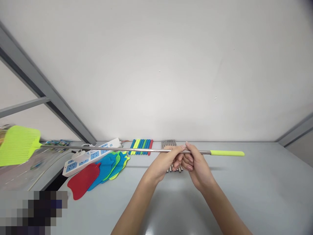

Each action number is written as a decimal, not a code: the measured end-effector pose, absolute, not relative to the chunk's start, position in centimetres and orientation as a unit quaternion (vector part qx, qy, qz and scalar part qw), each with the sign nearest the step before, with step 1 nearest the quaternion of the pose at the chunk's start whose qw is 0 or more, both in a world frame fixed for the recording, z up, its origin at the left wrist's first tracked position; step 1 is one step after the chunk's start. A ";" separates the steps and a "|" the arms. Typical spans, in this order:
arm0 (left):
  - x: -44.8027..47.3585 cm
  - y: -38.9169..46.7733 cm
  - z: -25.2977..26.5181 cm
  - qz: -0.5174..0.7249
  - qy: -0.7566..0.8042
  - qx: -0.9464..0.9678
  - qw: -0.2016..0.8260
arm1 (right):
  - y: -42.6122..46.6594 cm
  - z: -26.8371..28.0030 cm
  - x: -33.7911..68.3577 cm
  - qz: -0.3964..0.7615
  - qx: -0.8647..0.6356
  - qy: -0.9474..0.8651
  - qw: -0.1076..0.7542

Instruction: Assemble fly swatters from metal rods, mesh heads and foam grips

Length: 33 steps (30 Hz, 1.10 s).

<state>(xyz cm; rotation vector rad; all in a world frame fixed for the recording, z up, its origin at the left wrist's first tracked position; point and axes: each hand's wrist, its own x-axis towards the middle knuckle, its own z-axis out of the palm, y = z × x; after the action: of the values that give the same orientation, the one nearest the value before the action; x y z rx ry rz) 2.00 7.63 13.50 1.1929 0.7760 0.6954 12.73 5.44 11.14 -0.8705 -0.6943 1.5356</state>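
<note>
A telescopic fly swatter (146, 150) stretches level across the view, its metal rod drawn out long. Its yellow-green head (21, 145) is at the far left and its yellow-green grip (227, 153) at the right. My left hand (166, 161) is closed on the rod, thumb on top. Close beside it, my right hand (197, 163) is closed on the same rod, nearer the grip. Behind and below my hands lies a row of metal rods (168, 143), partly hidden by them.
Coloured grip tubes (141, 144) lie in a row by the back wall. Loose swatter heads in red (84, 181), blue, green and yellow overlap on the grey table (256, 189). A white power strip (91, 156) with plugs lies behind them. Plastic bags (22, 178) are at the left.
</note>
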 end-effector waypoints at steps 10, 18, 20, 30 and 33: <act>1.7 7.9 13.7 0.327 0.312 0.504 0.736 | 5.9 12.9 15.2 0.581 -0.418 -0.407 0.568; 1.2 8.2 14.0 0.301 0.320 0.472 0.764 | 6.0 13.2 15.5 0.577 -0.431 -0.430 0.545; 1.2 8.3 14.0 0.299 0.323 0.470 0.765 | 6.0 13.2 15.7 0.576 -0.430 -0.432 0.544; 0.9 8.2 14.5 0.304 0.327 0.482 0.754 | 6.1 13.2 16.4 0.583 -0.434 -0.425 0.540; 0.8 8.1 14.5 0.306 0.323 0.485 0.753 | 6.1 13.3 16.6 0.585 -0.439 -0.425 0.533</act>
<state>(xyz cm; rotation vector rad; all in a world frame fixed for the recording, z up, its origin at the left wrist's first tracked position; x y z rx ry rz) 0.84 8.15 14.53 1.0593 0.7058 0.6670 16.58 6.05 13.27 -1.0461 -1.0124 1.3954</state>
